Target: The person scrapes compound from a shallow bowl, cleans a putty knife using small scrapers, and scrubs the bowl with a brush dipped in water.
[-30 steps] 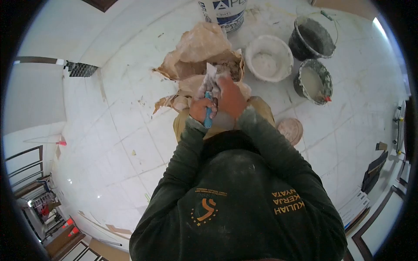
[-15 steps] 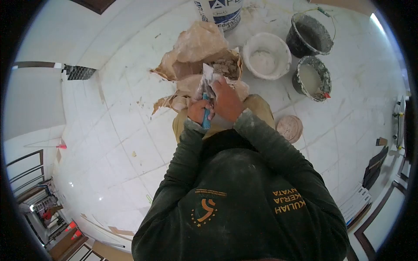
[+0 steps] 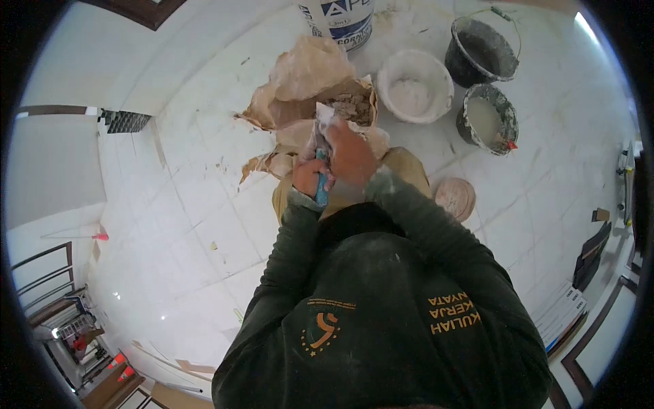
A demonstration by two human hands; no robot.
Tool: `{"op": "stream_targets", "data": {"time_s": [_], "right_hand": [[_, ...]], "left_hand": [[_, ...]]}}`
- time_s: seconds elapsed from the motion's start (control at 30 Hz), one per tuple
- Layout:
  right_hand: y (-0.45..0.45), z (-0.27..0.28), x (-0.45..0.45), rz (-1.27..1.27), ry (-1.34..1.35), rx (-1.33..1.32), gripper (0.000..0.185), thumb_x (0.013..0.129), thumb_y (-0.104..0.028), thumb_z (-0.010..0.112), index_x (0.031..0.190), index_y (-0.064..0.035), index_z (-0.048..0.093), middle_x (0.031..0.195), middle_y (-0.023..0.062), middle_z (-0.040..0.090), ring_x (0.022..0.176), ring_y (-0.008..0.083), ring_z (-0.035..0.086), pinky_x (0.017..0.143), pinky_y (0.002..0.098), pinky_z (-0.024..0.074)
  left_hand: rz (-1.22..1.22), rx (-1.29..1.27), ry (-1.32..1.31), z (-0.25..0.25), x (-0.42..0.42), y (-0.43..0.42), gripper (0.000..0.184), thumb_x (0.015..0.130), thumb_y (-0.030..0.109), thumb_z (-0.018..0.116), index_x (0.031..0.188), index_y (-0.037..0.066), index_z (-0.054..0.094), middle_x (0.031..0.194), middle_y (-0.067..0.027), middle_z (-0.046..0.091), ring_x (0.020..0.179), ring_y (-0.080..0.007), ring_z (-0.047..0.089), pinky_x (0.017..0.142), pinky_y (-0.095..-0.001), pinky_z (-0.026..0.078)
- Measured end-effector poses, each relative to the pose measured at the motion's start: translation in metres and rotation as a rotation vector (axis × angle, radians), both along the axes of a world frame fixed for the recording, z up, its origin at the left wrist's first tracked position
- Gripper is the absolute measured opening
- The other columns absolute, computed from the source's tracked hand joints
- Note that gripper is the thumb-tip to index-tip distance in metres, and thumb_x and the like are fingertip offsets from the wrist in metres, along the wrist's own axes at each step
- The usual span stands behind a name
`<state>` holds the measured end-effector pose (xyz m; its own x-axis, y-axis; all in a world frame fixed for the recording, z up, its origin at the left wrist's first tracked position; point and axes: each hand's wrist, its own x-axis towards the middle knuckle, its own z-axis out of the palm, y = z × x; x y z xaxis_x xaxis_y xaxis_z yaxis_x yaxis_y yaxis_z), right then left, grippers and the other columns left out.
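My left hand (image 3: 308, 177) is wrapped round the blue handle of a scraper-like tool (image 3: 321, 191), which points away from me. Its far part is pale and smeared, and my right hand (image 3: 352, 158) covers some of it. Closed and blurred, the right hand presses at that part; a whitish piece (image 3: 325, 112) shows by its fingertips, and I cannot tell whether it is blade or a scrap. Just beyond both hands a torn brown paper bag (image 3: 310, 65) lies open, with grey lumpy powder (image 3: 351, 108) inside.
A whitish basin (image 3: 414, 88) stands right of the bag. Farther right are a dark bucket (image 3: 463, 58) and a smaller bucket (image 3: 507, 112) with cloudy liquid. A printed white pail (image 3: 337, 20) is behind the bag; a round pinkish lid-like disc (image 3: 455, 199) lies by my right knee.
My right hand has shifted slightly along the tool's far end and is now blurred by motion. The left hand keeps its grip on the blue handle. The view has tilted a little.
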<state>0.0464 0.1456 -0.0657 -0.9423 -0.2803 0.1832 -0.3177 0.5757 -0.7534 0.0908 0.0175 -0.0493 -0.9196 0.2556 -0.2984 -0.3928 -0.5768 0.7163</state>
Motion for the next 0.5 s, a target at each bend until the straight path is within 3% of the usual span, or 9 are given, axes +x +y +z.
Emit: {"op": "stream_targets", "data": {"time_s": [0.07, 0.23, 0.33, 0.43, 0.5], "right_hand": [[0.006, 0.022, 0.01, 0.097, 0.009, -0.059, 0.035, 0.075, -0.004, 0.055, 0.109, 0.0025, 0.05, 0.113, 0.026, 0.046, 0.101, 0.0449, 0.049, 0.082, 0.0482, 0.0439], [0.004, 0.023, 0.005, 0.062, -0.099, 0.042, 0.037, 0.074, -0.002, 0.055, 0.111, 0.0019, 0.049, 0.114, 0.0263, 0.046, 0.102, 0.0452, 0.049, 0.083, 0.0484, 0.0435], [0.004, 0.026, 0.001, 0.051, -0.075, 0.024, 0.039, 0.073, -0.001, 0.056, 0.112, 0.002, 0.049, 0.114, 0.0265, 0.045, 0.102, 0.0447, 0.049, 0.083, 0.0483, 0.0433], [0.006, 0.029, -0.011, 0.06, -0.088, -0.014, 0.041, 0.072, 0.0, 0.057, 0.113, 0.0022, 0.049, 0.115, 0.0272, 0.045, 0.102, 0.0445, 0.05, 0.083, 0.0486, 0.0432], [0.004, 0.028, -0.007, 0.073, -0.103, -0.009, 0.041, 0.072, 0.0, 0.057, 0.113, 0.0021, 0.049, 0.115, 0.0278, 0.045, 0.102, 0.0447, 0.05, 0.083, 0.0488, 0.0432]], "left_hand": [[0.033, 0.02, -0.023, -0.004, 0.0, 0.0, 0.082, 0.067, -0.004, 0.039, 0.146, 0.013, 0.023, 0.098, -0.0156, 0.06, 0.039, -0.0186, 0.044, 0.035, -0.0293, 0.038], [0.062, 0.083, -0.072, -0.013, 0.006, -0.001, 0.086, 0.065, -0.005, 0.041, 0.147, 0.012, 0.02, 0.096, -0.0164, 0.061, 0.04, -0.0183, 0.045, 0.034, -0.0275, 0.037], [-0.013, -0.059, -0.039, -0.008, 0.005, -0.002, 0.087, 0.065, -0.005, 0.041, 0.147, 0.012, 0.02, 0.095, -0.0159, 0.061, 0.041, -0.018, 0.045, 0.034, -0.0272, 0.037], [-0.022, 0.016, 0.016, -0.005, 0.002, 0.0, 0.087, 0.064, -0.006, 0.042, 0.146, 0.011, 0.021, 0.088, -0.0151, 0.061, 0.041, -0.0181, 0.046, 0.034, -0.0273, 0.037], [0.086, -0.02, -0.092, 0.001, 0.003, 0.003, 0.087, 0.063, -0.006, 0.042, 0.146, 0.011, 0.022, 0.078, -0.0137, 0.06, 0.04, -0.0178, 0.046, 0.034, -0.0274, 0.038]]}}
